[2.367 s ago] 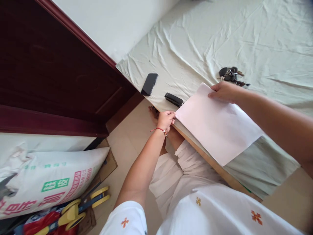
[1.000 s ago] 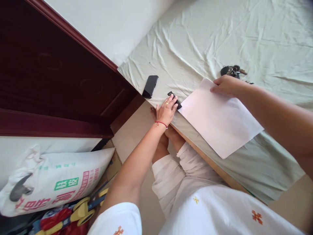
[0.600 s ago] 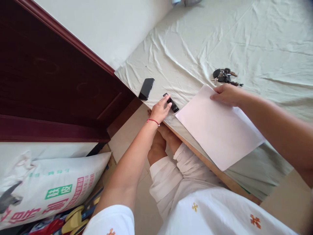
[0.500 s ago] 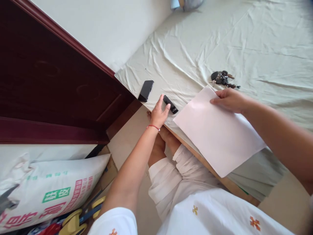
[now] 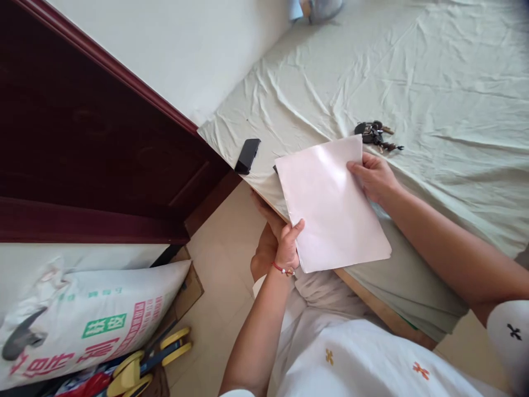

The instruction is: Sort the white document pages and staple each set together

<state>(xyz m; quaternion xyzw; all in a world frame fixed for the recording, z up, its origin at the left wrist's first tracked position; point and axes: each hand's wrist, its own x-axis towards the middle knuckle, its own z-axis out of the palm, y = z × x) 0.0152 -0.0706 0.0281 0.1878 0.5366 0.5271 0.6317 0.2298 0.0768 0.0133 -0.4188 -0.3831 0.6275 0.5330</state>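
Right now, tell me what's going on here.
A person holds white paper over the edge of a cloth-covered surface, left fingers on its left edge and right fingers on its right. Keys lie just beyond its upper right corner, and a black phone off to the left. A black object shows only its tip past the paper.

gap between phone [image 5: 248, 156] and paper [image 5: 330, 207], keys [image 5: 370, 133] behind
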